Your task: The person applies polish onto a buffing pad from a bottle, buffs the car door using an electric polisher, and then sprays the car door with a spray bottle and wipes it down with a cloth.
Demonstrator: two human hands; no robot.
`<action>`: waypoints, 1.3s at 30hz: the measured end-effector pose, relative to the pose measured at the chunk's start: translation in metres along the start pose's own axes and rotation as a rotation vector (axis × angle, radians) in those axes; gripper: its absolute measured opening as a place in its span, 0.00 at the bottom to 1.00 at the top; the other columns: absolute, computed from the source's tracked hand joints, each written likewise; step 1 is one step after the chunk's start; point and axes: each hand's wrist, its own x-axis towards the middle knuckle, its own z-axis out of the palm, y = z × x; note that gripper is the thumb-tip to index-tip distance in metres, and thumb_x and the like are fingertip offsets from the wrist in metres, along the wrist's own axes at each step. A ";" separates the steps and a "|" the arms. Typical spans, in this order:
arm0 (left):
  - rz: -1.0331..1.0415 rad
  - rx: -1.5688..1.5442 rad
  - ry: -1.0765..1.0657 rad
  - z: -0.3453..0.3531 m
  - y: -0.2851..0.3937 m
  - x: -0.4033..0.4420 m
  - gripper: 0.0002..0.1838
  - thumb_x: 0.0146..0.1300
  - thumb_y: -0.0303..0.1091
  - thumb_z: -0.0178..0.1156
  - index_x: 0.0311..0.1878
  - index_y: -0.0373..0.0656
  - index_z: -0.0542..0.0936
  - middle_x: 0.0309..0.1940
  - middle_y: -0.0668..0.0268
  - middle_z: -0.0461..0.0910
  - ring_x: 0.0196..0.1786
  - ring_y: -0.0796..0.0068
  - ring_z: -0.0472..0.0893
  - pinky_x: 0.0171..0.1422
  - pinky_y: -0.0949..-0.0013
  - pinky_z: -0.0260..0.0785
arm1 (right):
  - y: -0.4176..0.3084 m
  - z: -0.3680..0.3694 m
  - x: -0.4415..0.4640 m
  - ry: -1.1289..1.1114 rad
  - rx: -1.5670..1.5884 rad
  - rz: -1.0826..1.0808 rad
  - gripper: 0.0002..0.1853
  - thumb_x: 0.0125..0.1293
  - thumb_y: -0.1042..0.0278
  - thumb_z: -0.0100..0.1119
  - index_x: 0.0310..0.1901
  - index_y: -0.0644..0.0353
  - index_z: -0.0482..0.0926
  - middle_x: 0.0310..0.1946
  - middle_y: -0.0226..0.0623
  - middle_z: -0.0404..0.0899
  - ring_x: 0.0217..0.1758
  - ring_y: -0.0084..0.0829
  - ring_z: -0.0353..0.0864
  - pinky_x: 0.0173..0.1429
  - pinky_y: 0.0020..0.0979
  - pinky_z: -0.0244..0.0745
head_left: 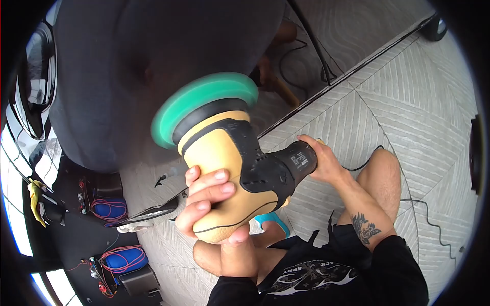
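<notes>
1. Two hands, both curled closed on one yellow-and-black polisher (214, 148): the left hand (206, 201) around its rounded yellow head, four fingertips showing; the right hand (326, 160) around its rear grip.
2. Just beyond the left hand, one green pad (191, 99), blurred, faces a dark car panel (168, 41); whether they touch, I cannot tell.
3. Below and left of the left hand, one blue tank (122, 259), its contents hidden, has red hose (122, 248) looped over it; the panel mirrors both.
4. Below and right of the left hand, one blue slipper (275, 222).
5. Right of the right hand, a thin cord (429, 219) on the tiled floor (377, 112); farther up, one wheel (435, 26).
</notes>
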 end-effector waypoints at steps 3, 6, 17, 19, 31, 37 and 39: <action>0.020 -0.032 -0.052 0.006 0.001 0.005 0.37 0.65 0.70 0.50 0.55 0.43 0.62 0.35 0.64 0.79 0.46 0.60 0.82 0.73 0.45 0.56 | 0.000 -0.008 0.000 0.007 -0.001 0.028 0.41 0.49 0.71 0.74 0.65 0.51 0.63 0.42 0.42 0.83 0.47 0.48 0.82 0.55 0.42 0.74; 0.018 -0.046 -0.078 0.015 0.006 0.009 0.38 0.64 0.70 0.51 0.56 0.43 0.62 0.34 0.64 0.80 0.47 0.61 0.82 0.74 0.45 0.55 | -0.001 -0.016 0.000 0.016 -0.002 0.056 0.41 0.49 0.72 0.73 0.65 0.50 0.63 0.43 0.41 0.83 0.47 0.48 0.82 0.56 0.43 0.74; -0.096 -0.111 -0.075 0.041 0.019 0.020 0.37 0.54 0.60 0.70 0.54 0.45 0.65 0.35 0.61 0.86 0.46 0.56 0.85 0.72 0.47 0.56 | 0.005 -0.036 -0.003 0.068 0.031 0.089 0.41 0.48 0.76 0.71 0.65 0.50 0.63 0.44 0.44 0.82 0.47 0.50 0.81 0.54 0.43 0.76; -0.087 -0.123 -0.092 0.044 0.018 0.021 0.36 0.54 0.59 0.71 0.54 0.45 0.65 0.35 0.60 0.86 0.47 0.56 0.85 0.72 0.47 0.56 | 0.005 -0.038 -0.002 0.070 0.035 0.099 0.41 0.48 0.76 0.71 0.66 0.50 0.63 0.45 0.44 0.82 0.48 0.51 0.81 0.54 0.42 0.77; -0.032 -0.175 -0.164 0.067 0.020 0.033 0.35 0.53 0.54 0.73 0.54 0.45 0.66 0.35 0.58 0.87 0.49 0.54 0.85 0.72 0.47 0.56 | 0.007 -0.057 -0.002 0.067 0.082 0.146 0.41 0.49 0.80 0.68 0.66 0.48 0.63 0.48 0.44 0.82 0.50 0.50 0.83 0.54 0.40 0.79; 0.008 -0.194 -0.179 0.074 0.018 0.036 0.35 0.53 0.52 0.74 0.54 0.45 0.66 0.36 0.58 0.87 0.49 0.54 0.85 0.71 0.47 0.56 | 0.008 -0.060 -0.002 0.091 0.081 0.153 0.43 0.47 0.81 0.68 0.66 0.48 0.63 0.48 0.44 0.82 0.49 0.51 0.83 0.54 0.40 0.79; 0.009 -0.188 -0.190 0.075 0.020 0.037 0.35 0.53 0.52 0.74 0.54 0.45 0.67 0.36 0.58 0.87 0.49 0.54 0.85 0.71 0.47 0.57 | 0.007 -0.061 -0.002 0.090 0.087 0.158 0.43 0.46 0.81 0.69 0.66 0.48 0.63 0.48 0.44 0.82 0.50 0.51 0.83 0.54 0.40 0.79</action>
